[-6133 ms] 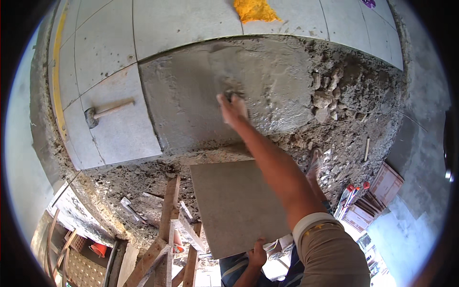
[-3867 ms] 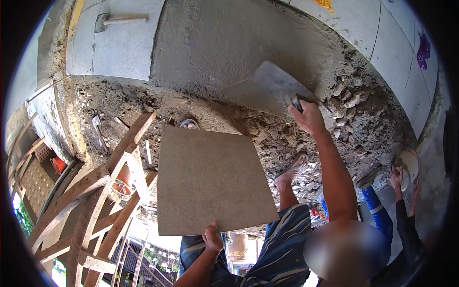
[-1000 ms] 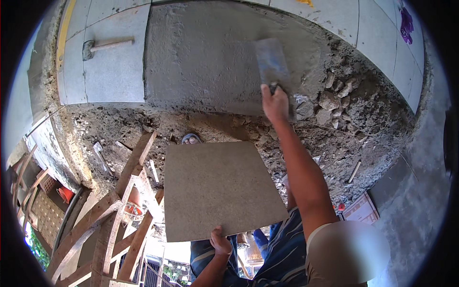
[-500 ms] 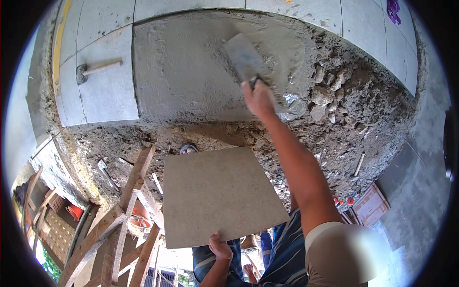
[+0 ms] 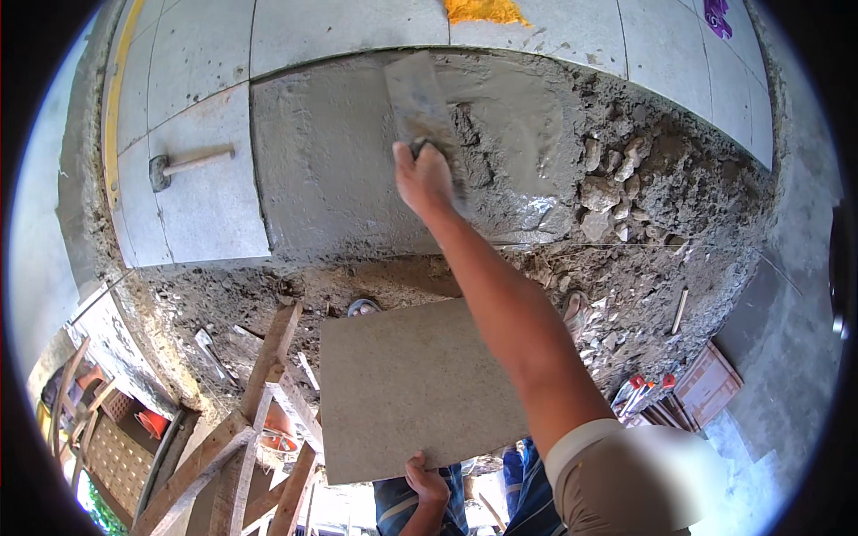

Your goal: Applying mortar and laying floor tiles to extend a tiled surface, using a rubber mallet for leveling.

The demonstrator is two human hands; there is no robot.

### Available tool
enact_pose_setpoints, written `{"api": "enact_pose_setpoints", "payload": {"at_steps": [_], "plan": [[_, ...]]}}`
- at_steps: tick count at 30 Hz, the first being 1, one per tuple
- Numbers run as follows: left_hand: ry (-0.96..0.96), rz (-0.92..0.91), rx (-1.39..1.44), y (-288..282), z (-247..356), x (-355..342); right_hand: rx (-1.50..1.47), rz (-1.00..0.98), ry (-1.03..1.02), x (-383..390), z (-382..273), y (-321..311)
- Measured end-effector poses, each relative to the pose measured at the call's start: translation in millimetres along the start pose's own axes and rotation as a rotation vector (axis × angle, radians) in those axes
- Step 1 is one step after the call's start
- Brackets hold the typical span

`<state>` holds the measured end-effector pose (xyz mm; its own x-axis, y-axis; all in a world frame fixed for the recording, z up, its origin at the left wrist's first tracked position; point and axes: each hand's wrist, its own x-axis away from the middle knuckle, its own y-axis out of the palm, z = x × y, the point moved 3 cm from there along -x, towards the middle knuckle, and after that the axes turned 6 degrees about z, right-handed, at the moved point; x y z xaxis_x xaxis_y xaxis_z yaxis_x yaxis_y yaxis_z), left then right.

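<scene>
My right hand (image 5: 427, 179) is closed round the handle of a flat rectangular steel trowel (image 5: 416, 89). Its blade points away from me and lies on the bed of wet grey mortar (image 5: 322, 156). To the right of the blade runs a rough ridge of mortar (image 5: 474, 147). Low in the view, my left hand (image 5: 427, 480) grips the near edge of a large square grey-beige tile (image 5: 411, 393), thumb on its top face and the other fingers mostly hidden beneath. My right forearm covers part of the tile's right side.
A mallet (image 5: 159, 172) lies on the laid tiles (image 5: 210, 210) at left. Broken stones (image 5: 601, 192) and rough soil sit right of the mortar. Wooden framing (image 5: 234, 429) stands at lower left. An orange cloth (image 5: 487, 11) lies on the far tiles, and a string crosses the mortar's near edge.
My right hand has moved the trowel leftward across the mortar, and a ridge now shows to its right. The view has shifted, bringing more of the orange cloth in. My left hand keeps the tile.
</scene>
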<state>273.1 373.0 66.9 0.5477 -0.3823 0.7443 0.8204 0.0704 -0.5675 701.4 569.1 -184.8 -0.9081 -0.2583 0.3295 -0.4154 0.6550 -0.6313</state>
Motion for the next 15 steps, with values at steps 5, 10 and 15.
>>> {"api": "enact_pose_setpoints", "payload": {"at_steps": [5, 10, 15], "plan": [[0.008, -0.022, 0.002, 0.9, 3.9, 1.1, 0.171, 0.055, 0.159, -17.3, 28.8, -24.3], [-0.046, 0.025, 0.006, 8.0, 11.2, 3.1, 0.126, 0.171, 0.357, -6.6, 82.7, -88.0], [-0.007, -0.088, -0.148, 6.8, 15.5, -2.0, -0.013, 0.175, 0.385, -3.0, 58.8, -61.0]]}}
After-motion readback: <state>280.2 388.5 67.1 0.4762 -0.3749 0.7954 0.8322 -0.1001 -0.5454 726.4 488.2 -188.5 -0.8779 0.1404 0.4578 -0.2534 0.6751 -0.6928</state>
